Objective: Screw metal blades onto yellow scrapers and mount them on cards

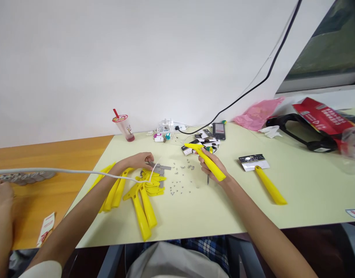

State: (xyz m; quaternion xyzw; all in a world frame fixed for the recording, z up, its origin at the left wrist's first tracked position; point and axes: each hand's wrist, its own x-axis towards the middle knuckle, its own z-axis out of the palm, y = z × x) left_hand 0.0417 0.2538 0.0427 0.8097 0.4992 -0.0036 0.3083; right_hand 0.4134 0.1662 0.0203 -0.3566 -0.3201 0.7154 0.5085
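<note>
My right hand [213, 166] grips a yellow plastic scraper handle [206, 160], held slantwise above the pale green table [304, 185]; a thin dark tool [208, 179] pokes down from the same hand. My left hand [139, 160] reaches over a pile of yellow handles [142, 193] and pinches at flat grey metal blades [160, 167]. Between the hands lie several small metal screws [180, 181]. A finished yellow scraper with a packaged blade [262, 175] rests to the right.
A drink cup with red straw [124, 127], a power strip and chargers [167, 129], a black cable [252, 87], pink bag [257, 114] and red packet [322, 116] line the back. Another person's hand [2, 204] rests on the orange table at left. A white cord [64, 171] crosses my left arm.
</note>
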